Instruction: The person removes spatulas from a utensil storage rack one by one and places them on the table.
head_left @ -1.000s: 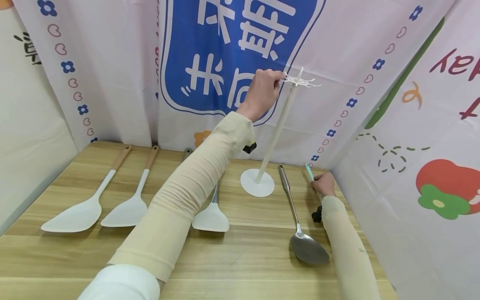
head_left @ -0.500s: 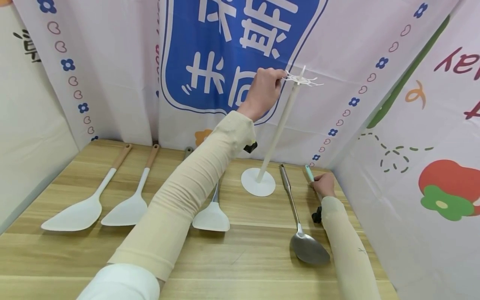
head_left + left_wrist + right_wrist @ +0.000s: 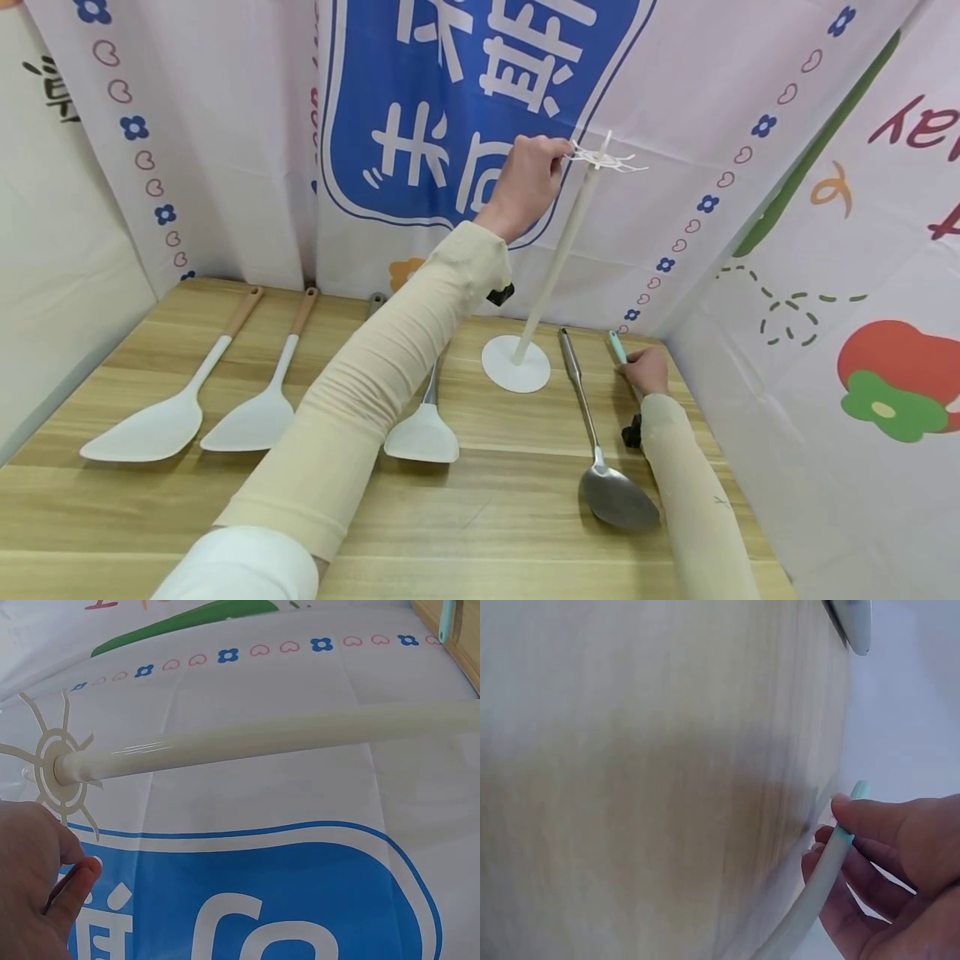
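Observation:
In the head view a white utensil stand [image 3: 561,258] rises from a round base, with a ring of curved hooks [image 3: 603,160] on top. My left hand [image 3: 527,179] pinches one of those hooks at the ring's left side; the left wrist view shows thumb and finger together near the hook ring [image 3: 60,772]. Low at the right, my right hand [image 3: 647,371] grips a pale handle with a mint-green end [image 3: 617,347], seen close as a slim handle [image 3: 817,889] in the right wrist view. The utensil's head is hidden by the right forearm. Beside it lies a metal ladle [image 3: 615,496].
On the wooden table [image 3: 465,533] lie two white spatulas with wooden handle ends, one at far left [image 3: 153,429] and another [image 3: 255,421] beside it. A white turner [image 3: 422,435] is partly behind the left arm. Printed cloth [image 3: 247,150] encloses the back and sides.
Both hands keep their holds and hardly move. The head view has shifted very slightly.

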Demonstrator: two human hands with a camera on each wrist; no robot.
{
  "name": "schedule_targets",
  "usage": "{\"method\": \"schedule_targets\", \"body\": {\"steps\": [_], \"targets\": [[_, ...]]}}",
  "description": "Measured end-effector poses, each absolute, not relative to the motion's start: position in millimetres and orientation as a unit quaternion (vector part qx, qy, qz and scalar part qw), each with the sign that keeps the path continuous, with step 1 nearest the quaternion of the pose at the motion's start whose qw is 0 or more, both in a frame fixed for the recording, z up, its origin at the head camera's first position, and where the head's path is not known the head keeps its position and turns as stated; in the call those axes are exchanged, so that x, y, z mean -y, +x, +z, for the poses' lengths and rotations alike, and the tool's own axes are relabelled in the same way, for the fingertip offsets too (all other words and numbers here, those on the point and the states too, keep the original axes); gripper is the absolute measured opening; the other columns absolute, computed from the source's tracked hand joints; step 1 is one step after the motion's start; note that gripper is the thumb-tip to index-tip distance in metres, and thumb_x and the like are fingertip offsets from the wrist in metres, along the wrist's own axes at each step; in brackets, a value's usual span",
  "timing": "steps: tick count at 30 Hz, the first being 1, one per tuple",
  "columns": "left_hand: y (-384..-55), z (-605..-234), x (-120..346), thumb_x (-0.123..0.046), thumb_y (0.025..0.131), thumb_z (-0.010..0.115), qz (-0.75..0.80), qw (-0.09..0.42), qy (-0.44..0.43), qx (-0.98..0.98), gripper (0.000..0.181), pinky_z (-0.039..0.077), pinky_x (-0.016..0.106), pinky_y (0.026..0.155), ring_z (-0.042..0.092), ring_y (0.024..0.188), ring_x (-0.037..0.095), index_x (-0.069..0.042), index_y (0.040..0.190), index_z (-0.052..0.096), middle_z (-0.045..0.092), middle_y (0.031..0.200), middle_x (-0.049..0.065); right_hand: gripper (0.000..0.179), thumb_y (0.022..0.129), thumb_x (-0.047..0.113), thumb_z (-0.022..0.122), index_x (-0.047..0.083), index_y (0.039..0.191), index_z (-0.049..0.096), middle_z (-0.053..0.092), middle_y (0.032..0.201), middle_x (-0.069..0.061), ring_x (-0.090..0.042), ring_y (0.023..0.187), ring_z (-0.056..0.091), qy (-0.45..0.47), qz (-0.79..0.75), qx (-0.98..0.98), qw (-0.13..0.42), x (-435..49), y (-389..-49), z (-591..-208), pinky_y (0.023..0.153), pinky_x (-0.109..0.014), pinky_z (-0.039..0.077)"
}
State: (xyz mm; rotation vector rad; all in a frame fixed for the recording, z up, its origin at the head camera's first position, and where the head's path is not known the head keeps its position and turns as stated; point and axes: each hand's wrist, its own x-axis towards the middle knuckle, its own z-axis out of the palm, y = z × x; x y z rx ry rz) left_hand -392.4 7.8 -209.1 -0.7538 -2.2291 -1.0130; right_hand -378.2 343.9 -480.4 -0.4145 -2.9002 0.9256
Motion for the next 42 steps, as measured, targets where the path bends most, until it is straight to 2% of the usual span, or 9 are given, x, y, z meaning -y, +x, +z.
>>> {"method": "schedule_targets", "body": {"steps": [24,31,36,40,42], "targets": [[-390.7,-206.0,-11.6,0.003,0.102,0.051,-0.389,0.288,-0.288,0.827,0.032,0.052,0.016,0.096,0.07,0.111,0.018,-0.004,0.127,0.071,0.071,0.127,0.01,0.037,0.09,0.009,0.072,-0.01,0.121,0.068,0.066,0.123,-0.03,-0.043,0.112,0.061,-0.139,0.312,0.938,0.062,-348.4,-374.3,-489.9,0.096,-0.053,0.052],[-390.0,-205.9,-11.7,0.005,0.102,0.051,-0.388,0.292,-0.289,0.825,0.033,0.054,0.017,0.09,0.072,0.105,0.018,-0.003,0.125,0.072,0.072,0.125,0.01,0.033,0.092,0.012,0.073,-0.007,0.12,0.07,0.069,0.119,-0.028,-0.039,0.103,0.066,-0.152,0.316,0.935,0.062,-348.5,-375.5,-492.9,0.085,-0.048,0.056],[-389.5,-205.3,-10.3,0.005,0.102,0.05,-0.382,0.287,-0.288,0.83,0.033,0.054,0.016,0.092,0.071,0.106,0.017,-0.004,0.126,0.072,0.072,0.126,0.009,0.033,0.093,0.012,0.072,-0.008,0.119,0.07,0.069,0.118,-0.028,-0.038,0.1,0.066,-0.151,0.324,0.932,0.061,-348.9,-374.9,-493.3,0.081,-0.047,0.057],[-392.1,-206.3,-8.4,0.004,0.101,0.052,-0.383,0.283,-0.284,0.832,0.032,0.054,0.016,0.09,0.071,0.1,0.014,-0.005,0.125,0.072,0.072,0.126,0.009,0.033,0.094,0.014,0.071,-0.009,0.118,0.07,0.068,0.117,-0.029,-0.039,0.099,0.067,-0.147,0.329,0.931,0.058,-348.8,-373.9,-493.9,0.081,-0.048,0.057],[-393.9,-207.7,-6.7,0.004,0.101,0.053,-0.388,0.279,-0.285,0.831,0.032,0.054,0.016,0.085,0.069,0.093,0.015,-0.004,0.125,0.072,0.071,0.127,0.009,0.035,0.095,0.016,0.07,-0.01,0.118,0.069,0.067,0.118,-0.03,-0.04,0.102,0.066,-0.142,0.325,0.934,0.054,-348.2,-373.7,-494.1,0.084,-0.05,0.057]]}}
